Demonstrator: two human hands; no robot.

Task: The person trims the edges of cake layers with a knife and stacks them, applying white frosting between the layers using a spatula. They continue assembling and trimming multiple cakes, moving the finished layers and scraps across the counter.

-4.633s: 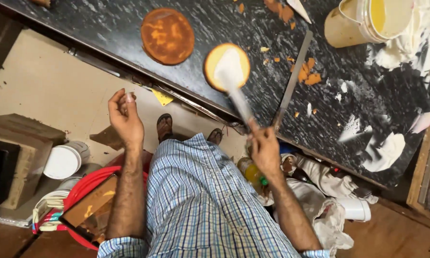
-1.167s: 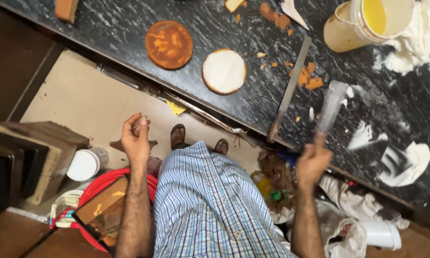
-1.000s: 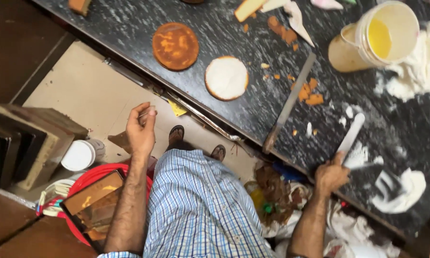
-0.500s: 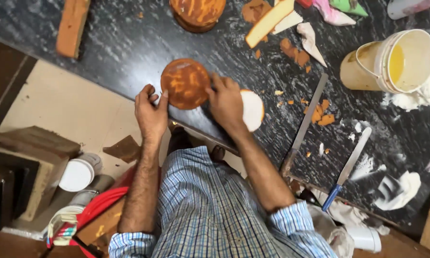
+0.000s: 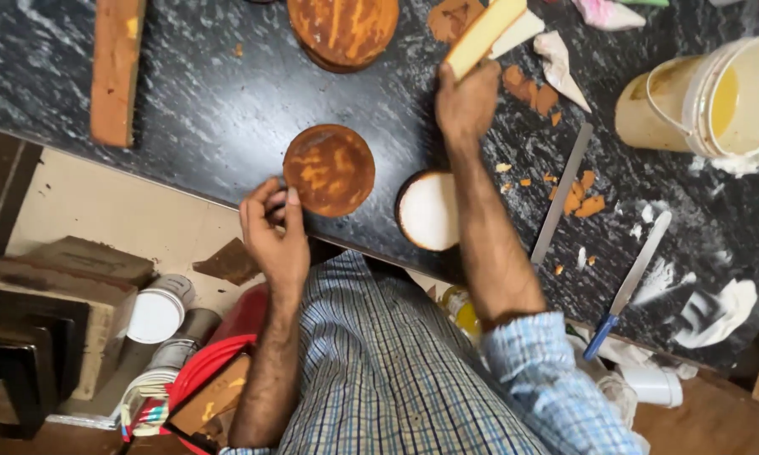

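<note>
A cream bucket [image 5: 716, 93] with yellow contents stands at the far right of the dark speckled bench [image 5: 228, 101]. A blue-handled spatula [image 5: 628, 286] and a long metal blade [image 5: 562, 195] lie near orange crumbs [image 5: 583, 192]. A brown slab [image 5: 117, 67] lies far left.

Head view, straight down, close
</note>
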